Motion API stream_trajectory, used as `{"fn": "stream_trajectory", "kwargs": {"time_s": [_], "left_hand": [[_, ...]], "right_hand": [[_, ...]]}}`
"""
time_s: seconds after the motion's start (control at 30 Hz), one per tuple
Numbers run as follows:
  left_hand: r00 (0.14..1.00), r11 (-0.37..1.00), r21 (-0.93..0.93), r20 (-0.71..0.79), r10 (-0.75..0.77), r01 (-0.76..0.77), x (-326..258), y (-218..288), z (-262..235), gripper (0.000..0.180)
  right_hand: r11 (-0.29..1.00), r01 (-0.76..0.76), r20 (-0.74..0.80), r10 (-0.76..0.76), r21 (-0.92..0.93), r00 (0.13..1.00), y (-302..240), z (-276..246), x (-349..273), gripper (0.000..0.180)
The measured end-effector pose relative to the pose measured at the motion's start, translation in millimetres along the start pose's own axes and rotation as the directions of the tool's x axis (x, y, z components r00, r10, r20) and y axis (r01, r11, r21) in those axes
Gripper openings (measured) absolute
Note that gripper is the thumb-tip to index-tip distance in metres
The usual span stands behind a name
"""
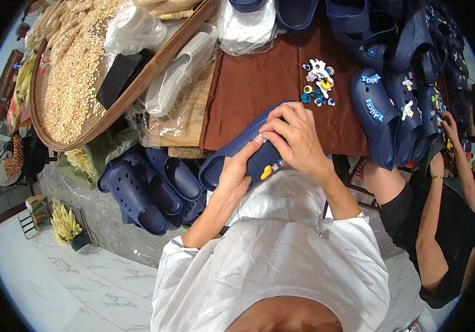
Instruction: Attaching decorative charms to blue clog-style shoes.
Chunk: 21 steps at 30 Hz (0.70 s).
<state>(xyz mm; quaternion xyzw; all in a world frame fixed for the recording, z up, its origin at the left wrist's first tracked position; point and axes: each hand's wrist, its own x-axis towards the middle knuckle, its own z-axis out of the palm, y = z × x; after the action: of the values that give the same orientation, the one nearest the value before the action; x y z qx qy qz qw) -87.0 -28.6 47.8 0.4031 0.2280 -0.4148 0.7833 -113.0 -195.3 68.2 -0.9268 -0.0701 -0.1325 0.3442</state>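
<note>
Navy clog (237, 152), likely light, flexible foam, is clamped by left hand (234, 177) underneath and right hand (295, 138) on top; best gripped at sides.

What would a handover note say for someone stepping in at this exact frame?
Left hand: grips the near end of the navy blue foam clog, which is held at the edge of the brown cloth-covered table.
Right hand: fingers press on the clog's upper.
Done: a yellow charm and small coloured ones beside it sit on the clog's upper.
Left: a loose cluster of small plastic charms lies on the cloth; a row of decorated navy clogs stands to the right, and plain navy clogs are piled lower left. Another person's hand works at the far right.
</note>
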Motion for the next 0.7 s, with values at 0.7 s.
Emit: {"fn": "stream_trajectory", "kwargs": {"time_s": [0.7], "left_hand": [[0.997,0.997,0.016,-0.001,0.073,-0.073,-7.8,-9.9,0.3,0.027]], "right_hand": [[0.997,-0.064,-0.316,0.075,0.045,0.946,-11.5,9.2,-43.7,0.019]]}}
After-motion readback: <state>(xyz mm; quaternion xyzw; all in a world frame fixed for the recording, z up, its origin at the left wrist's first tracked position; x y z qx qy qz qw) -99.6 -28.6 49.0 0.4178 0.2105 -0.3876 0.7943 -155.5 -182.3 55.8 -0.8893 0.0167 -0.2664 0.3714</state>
